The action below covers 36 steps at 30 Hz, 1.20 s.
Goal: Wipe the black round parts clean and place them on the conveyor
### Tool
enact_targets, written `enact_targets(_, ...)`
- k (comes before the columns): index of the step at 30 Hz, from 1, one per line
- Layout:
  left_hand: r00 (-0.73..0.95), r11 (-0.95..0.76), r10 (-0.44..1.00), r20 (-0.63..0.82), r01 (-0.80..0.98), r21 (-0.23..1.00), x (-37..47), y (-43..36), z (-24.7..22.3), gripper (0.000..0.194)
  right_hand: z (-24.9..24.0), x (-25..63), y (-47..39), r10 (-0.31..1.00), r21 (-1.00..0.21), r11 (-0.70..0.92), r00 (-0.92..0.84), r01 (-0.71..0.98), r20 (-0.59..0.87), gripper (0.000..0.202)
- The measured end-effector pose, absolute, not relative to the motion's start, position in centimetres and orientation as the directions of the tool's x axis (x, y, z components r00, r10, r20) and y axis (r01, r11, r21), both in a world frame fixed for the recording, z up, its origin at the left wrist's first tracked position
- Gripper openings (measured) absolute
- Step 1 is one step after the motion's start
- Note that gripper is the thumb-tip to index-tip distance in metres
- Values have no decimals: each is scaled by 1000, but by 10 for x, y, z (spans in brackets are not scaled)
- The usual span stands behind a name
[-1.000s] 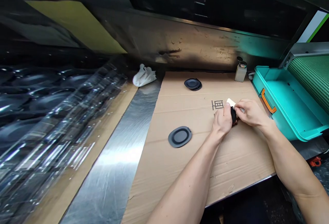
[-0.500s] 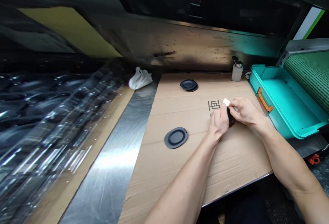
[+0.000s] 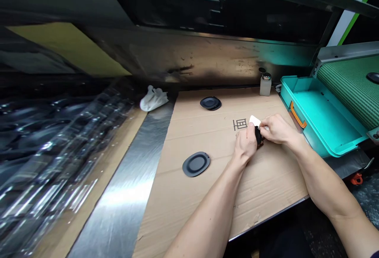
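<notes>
My left hand (image 3: 246,141) is closed on a small black object (image 3: 258,135) above the cardboard sheet (image 3: 219,195). A white piece (image 3: 254,121) sticks out beyond its fingers. My right hand (image 3: 275,128) is pinched at the black object's right side; what its fingertips hold is too small to make out. To the left lies a flat dark grey oval part (image 3: 196,164) with a raised ring. Farther back, black oval parts (image 3: 210,103) lie overlapping on the cardboard.
A turquoise tray (image 3: 337,120) with an orange handle stands at the right, beside a green conveyor belt (image 3: 346,80) carrying a black part (image 3: 373,77). A small bottle (image 3: 265,84) stands at the back. White crumpled cloth (image 3: 154,99) and clear plastic trays (image 3: 59,147) are at the left.
The view has shifted slightly, moving the scene left in the picture. A black part now shows on the green belt at the right. Both hands remain together at the black object.
</notes>
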<state>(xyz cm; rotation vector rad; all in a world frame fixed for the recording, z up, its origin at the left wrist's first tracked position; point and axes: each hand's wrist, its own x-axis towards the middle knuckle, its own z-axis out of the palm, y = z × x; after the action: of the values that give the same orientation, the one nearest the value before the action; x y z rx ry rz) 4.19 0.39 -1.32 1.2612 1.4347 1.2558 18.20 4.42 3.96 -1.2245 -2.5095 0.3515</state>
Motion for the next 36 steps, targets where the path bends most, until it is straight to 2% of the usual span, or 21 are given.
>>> enact_targets(3,-169,122,972,-166,-239,963,38,9,-5,52,35,182,46,785,-417,620,-513,665,349,21)
enact_targets(6,-73,256,926,-371,-602,757,27,13,8,47,34,182,48,783,-443,598,-371,668,498,20)
enact_targets(9,35,350,878,-477,-725,593,14,15,19,46,34,182,49,787,-446,584,-340,678,514,18)
enact_targets(12,74,387,846,-528,-765,514,8,16,24,46,32,180,50,794,-431,580,-362,691,489,18)
enact_targets(22,70,388,839,-540,-774,501,6,17,22,49,24,175,54,791,-397,579,-370,712,488,19)
enact_targets(26,28,369,862,-507,-720,588,13,17,18,52,25,172,51,788,-421,595,-395,685,472,23)
enact_targets(29,-55,322,897,-438,-598,734,23,15,12,49,23,168,48,765,-434,641,-481,633,430,24)
enact_targets(32,-166,254,924,-343,-404,879,31,13,1,45,21,166,46,749,-422,662,-555,619,362,25)
enact_targets(36,-182,169,964,-192,-136,976,34,11,-13,55,22,169,46,766,-394,643,-561,657,314,23)
